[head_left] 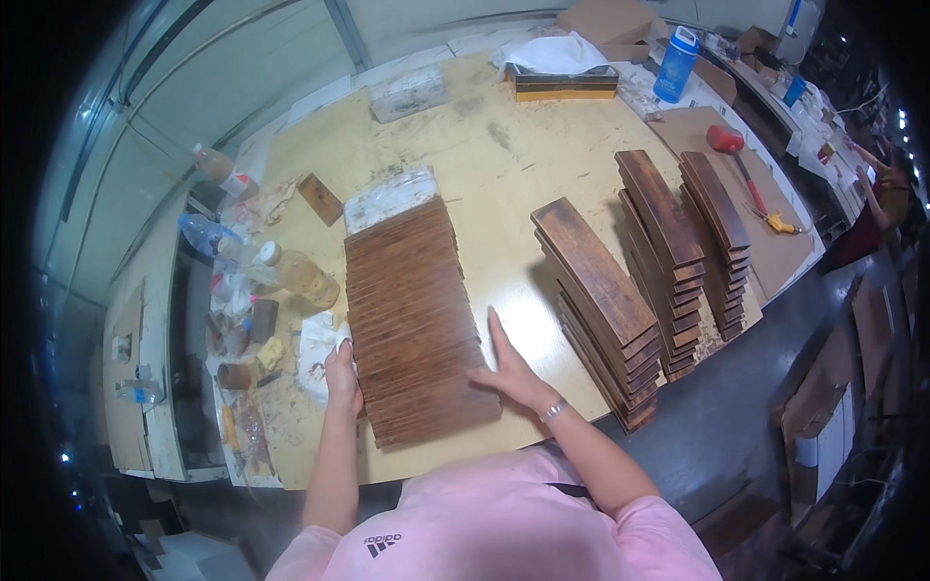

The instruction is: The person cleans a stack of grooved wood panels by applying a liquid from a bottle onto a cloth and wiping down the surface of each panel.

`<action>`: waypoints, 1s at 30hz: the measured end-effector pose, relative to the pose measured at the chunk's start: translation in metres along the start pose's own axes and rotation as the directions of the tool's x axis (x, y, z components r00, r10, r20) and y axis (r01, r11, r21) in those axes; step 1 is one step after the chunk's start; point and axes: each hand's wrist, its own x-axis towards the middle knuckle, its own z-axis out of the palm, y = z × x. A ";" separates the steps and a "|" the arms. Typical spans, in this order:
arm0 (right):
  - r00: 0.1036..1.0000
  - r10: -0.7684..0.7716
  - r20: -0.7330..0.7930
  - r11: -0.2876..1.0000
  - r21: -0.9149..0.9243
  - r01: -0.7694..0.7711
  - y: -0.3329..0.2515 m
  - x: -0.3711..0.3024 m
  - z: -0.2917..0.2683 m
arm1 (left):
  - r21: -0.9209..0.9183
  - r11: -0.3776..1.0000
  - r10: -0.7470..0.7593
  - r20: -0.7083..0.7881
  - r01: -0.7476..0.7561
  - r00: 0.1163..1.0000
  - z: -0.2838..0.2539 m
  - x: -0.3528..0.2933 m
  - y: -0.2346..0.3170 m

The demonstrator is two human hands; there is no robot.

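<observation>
Hands bracketed a row of dark wooden slats [412,320] laid edge to edge mid-counter [504,165]. Left hand [341,376] kept its grip clenched on a white cloth [320,353] at the row's left edge. Right hand [511,368] lay released, flat, fingers pressing the right edge; three stacks of boards [601,300] stood beside it.

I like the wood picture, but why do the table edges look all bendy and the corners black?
Head view: the fisheye lens bows straight lines, so the table edge curves near the rim, and the corners fall outside the lens circle. The middle is sharp and evenly lit: the row of wooden slats, left hand and right hand.
</observation>
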 end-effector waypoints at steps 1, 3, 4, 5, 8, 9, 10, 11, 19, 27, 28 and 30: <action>1.000 -0.003 -0.009 1.000 0.023 0.003 0.000 0.013 0.001 | -0.019 1.000 0.012 -0.024 -0.013 1.000 0.006 -0.001 -0.002; 1.000 0.014 0.006 1.000 0.023 -0.014 -0.007 0.028 0.009 | 0.061 0.997 0.039 0.021 -0.040 0.999 0.001 0.000 0.002; 1.000 0.020 0.012 1.000 -0.002 -0.020 -0.012 0.032 0.012 | 0.136 0.988 0.066 0.033 -0.070 0.997 -0.002 0.000 0.005; 0.999 0.028 0.018 0.999 -0.024 -0.027 -0.015 0.034 0.015 | 0.213 0.972 0.091 0.047 -0.099 0.995 -0.002 -0.002 0.012; 0.999 0.014 -0.034 0.999 -0.028 -0.015 0.007 0.037 0.009 | 0.597 0.773 0.178 0.120 -0.214 0.977 0.071 -0.029 0.053; 1.000 0.004 0.012 1.000 -0.002 -0.004 -0.001 0.041 0.024 | 0.594 0.601 0.441 0.311 -0.534 0.842 0.032 0.009 0.013; 0.999 0.028 -0.024 1.000 -0.003 -0.028 0.004 0.039 0.014 | 0.588 0.640 0.316 0.385 -0.494 0.867 0.104 -0.019 0.031; 0.999 0.031 -0.016 0.999 0.011 -0.031 0.001 0.039 0.017 | 0.495 0.481 0.455 0.564 -0.723 0.689 0.121 -0.018 0.021; 0.997 -0.009 -0.074 0.999 -0.038 0.006 0.016 0.039 0.018 | 0.677 -0.063 0.220 0.726 -0.733 0.651 0.101 -0.025 0.015; 0.998 0.027 -0.065 1.000 0.007 -0.027 0.010 0.039 0.013 | 0.521 -0.195 0.270 0.843 -0.831 0.465 0.133 -0.019 0.048; 0.998 0.011 -0.068 1.000 0.000 -0.011 0.011 0.042 0.014 | 0.573 -0.179 0.293 0.807 -0.800 0.512 0.114 -0.016 0.042; 0.998 -0.002 -0.068 1.000 -0.013 0.001 0.014 0.041 0.020 | 0.622 -0.147 0.337 0.763 -0.769 0.552 0.109 -0.014 0.028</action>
